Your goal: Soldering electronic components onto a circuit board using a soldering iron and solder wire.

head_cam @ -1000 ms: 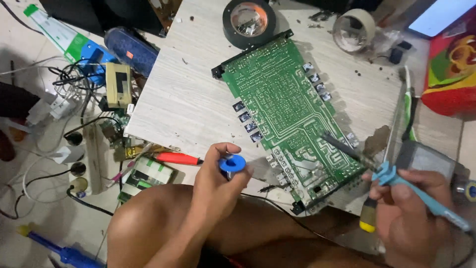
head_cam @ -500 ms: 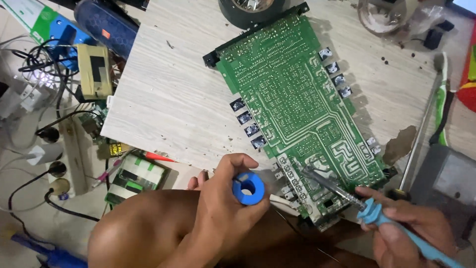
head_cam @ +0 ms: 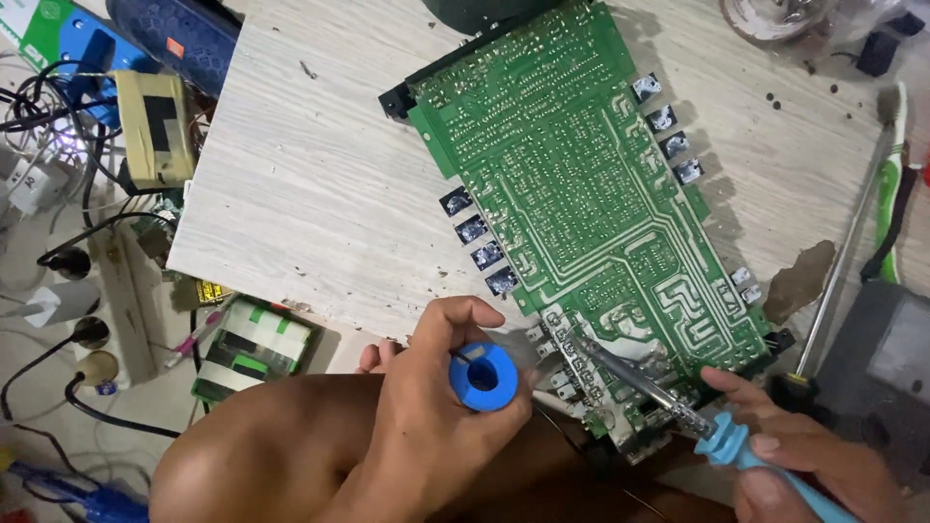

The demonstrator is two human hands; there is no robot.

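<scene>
A large green circuit board (head_cam: 591, 213) lies solder side up on a pale wooden board (head_cam: 310, 194). My left hand (head_cam: 436, 416) holds a small blue solder spool (head_cam: 482, 376) just off the board's near corner. My right hand (head_cam: 804, 465) grips a soldering iron with a light-blue handle (head_cam: 746, 455). Its metal tip (head_cam: 591, 353) rests on the near corner of the circuit board. My bare knee (head_cam: 262, 455) is under the left hand.
A long screwdriver with a green handle (head_cam: 872, 194) lies at the right beside a dark grey box (head_cam: 886, 378). Cables, plugs and a power strip (head_cam: 58, 291) crowd the floor at the left. A small green board (head_cam: 254, 347) lies by my knee.
The view has moved closer to the circuit board. My left hand with the spool has come nearer the board's near corner, and the iron's tip now rests on that corner.
</scene>
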